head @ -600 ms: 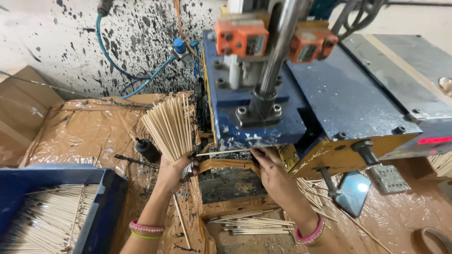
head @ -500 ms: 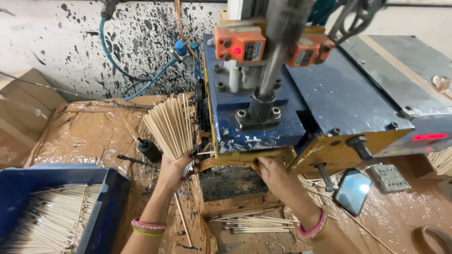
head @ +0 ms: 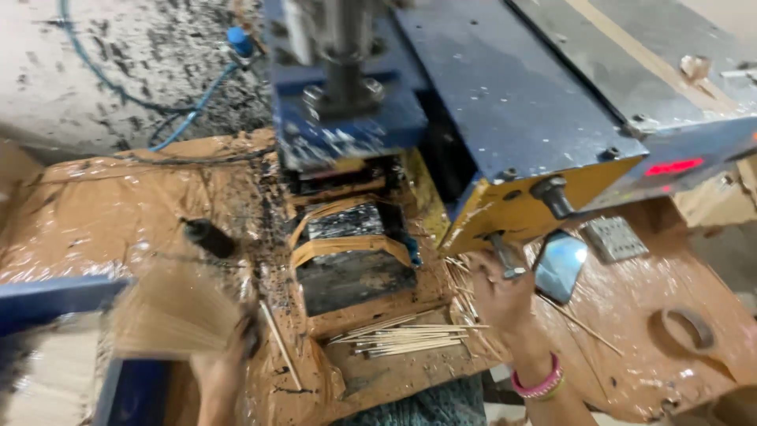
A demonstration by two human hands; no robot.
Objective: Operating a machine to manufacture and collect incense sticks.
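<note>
Sticks (head: 169, 319) — a fanned, blurred bundle — sit clamped in the left hand (head: 225, 355), near left, just over the blue tray's (head: 130, 386) rim. Right hand (head: 498, 288) hovers near the machine's (head: 505, 118) yellow corner, fingers loosely curled; whether it grips anything, I cannot tell. Loose sticks (head: 406, 338) lie on the brown bench between both hands.

I'm looking at a small workshop: blue-and-yellow press machine (head: 473, 118), air hose (head: 189, 110), paint-spattered wall (head: 95, 63), thin sticks (head: 402, 338) on a grimy brown counter (head: 102, 213).
</note>
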